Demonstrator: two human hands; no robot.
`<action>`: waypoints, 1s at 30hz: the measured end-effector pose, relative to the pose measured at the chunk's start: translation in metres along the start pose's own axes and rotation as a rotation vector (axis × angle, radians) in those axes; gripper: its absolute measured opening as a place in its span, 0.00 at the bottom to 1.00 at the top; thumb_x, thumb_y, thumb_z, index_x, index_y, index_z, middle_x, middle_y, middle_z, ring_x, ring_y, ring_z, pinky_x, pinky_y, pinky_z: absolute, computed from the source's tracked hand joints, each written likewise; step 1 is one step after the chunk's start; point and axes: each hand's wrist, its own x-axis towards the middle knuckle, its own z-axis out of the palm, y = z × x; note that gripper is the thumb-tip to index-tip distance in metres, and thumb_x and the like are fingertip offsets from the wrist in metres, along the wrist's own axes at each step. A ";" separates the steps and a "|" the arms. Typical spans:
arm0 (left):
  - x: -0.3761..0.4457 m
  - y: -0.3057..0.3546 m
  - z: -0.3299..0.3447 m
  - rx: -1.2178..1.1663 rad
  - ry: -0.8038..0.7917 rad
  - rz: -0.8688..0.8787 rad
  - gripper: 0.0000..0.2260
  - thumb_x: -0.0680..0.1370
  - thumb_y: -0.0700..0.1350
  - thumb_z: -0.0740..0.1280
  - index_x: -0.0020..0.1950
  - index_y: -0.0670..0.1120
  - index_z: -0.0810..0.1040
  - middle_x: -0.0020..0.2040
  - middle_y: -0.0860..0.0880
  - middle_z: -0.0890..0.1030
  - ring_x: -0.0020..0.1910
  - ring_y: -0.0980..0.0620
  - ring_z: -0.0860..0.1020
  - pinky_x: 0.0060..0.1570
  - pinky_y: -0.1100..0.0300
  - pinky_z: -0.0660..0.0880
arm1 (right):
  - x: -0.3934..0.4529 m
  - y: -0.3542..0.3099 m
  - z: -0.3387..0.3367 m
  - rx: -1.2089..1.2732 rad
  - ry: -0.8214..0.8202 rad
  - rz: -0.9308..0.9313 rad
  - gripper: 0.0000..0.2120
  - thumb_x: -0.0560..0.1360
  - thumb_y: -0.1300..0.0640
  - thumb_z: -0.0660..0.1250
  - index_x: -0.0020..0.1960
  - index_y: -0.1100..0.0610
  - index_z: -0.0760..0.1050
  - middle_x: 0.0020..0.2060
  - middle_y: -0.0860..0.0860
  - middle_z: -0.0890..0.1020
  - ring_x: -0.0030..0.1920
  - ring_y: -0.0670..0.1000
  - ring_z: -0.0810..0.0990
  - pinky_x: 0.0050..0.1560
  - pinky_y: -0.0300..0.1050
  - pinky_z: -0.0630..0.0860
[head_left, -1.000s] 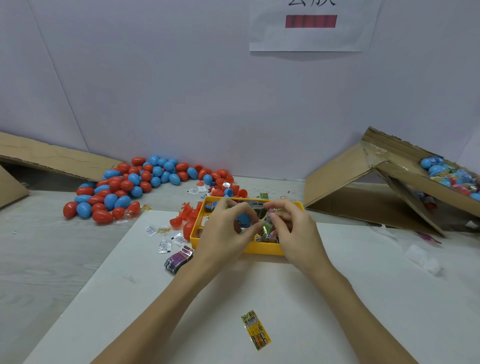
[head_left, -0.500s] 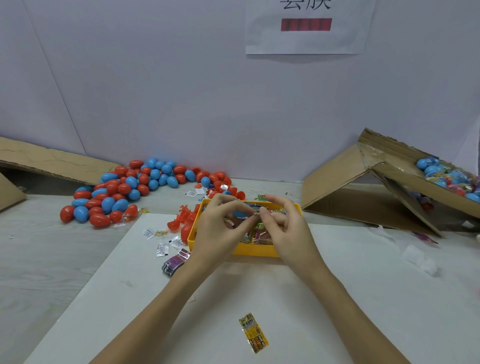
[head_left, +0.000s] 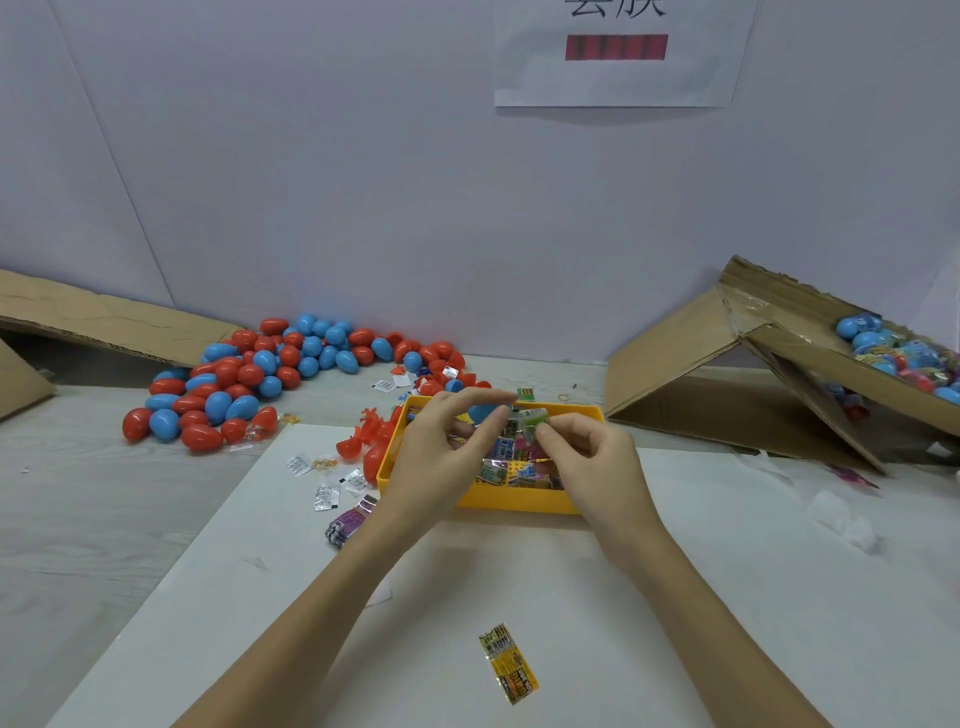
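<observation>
On the desk (head_left: 104, 519) the yellow tray (head_left: 519, 501) sits at mid-scene, just beyond our wrists. Above it our left hand (head_left: 441, 457) and right hand (head_left: 592, 462) meet, each grip closed in a fingertip pinch on the small clear packet (head_left: 527, 422), which we hold over the tray's far half.

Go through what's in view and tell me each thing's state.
left hand, pinching small packet
right hand, pinching the same packet
small packet, lifted, held at both ends
yellow tray, open, packets inside
egg pile, eggs closed
cardboard box, tipped, open
loose packet, lying flat
</observation>
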 end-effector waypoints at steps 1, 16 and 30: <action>0.000 0.000 0.000 0.006 -0.005 0.002 0.10 0.82 0.49 0.68 0.63 0.57 0.81 0.59 0.53 0.81 0.45 0.57 0.82 0.43 0.60 0.81 | 0.001 0.000 0.000 0.010 0.014 0.023 0.06 0.81 0.59 0.69 0.52 0.56 0.85 0.44 0.50 0.87 0.48 0.50 0.86 0.52 0.54 0.85; -0.003 -0.009 0.002 0.302 -0.103 0.041 0.11 0.79 0.48 0.72 0.60 0.58 0.81 0.58 0.52 0.76 0.43 0.56 0.80 0.46 0.62 0.80 | 0.000 0.001 -0.002 -0.265 -0.052 -0.091 0.25 0.80 0.70 0.65 0.70 0.48 0.76 0.57 0.47 0.81 0.56 0.41 0.79 0.49 0.27 0.77; -0.004 0.006 0.003 -0.071 -0.090 -0.040 0.13 0.80 0.42 0.71 0.62 0.54 0.77 0.56 0.57 0.82 0.51 0.61 0.83 0.49 0.69 0.79 | 0.002 -0.001 -0.008 0.198 0.129 0.109 0.07 0.77 0.57 0.74 0.55 0.53 0.83 0.44 0.48 0.88 0.46 0.46 0.88 0.39 0.39 0.83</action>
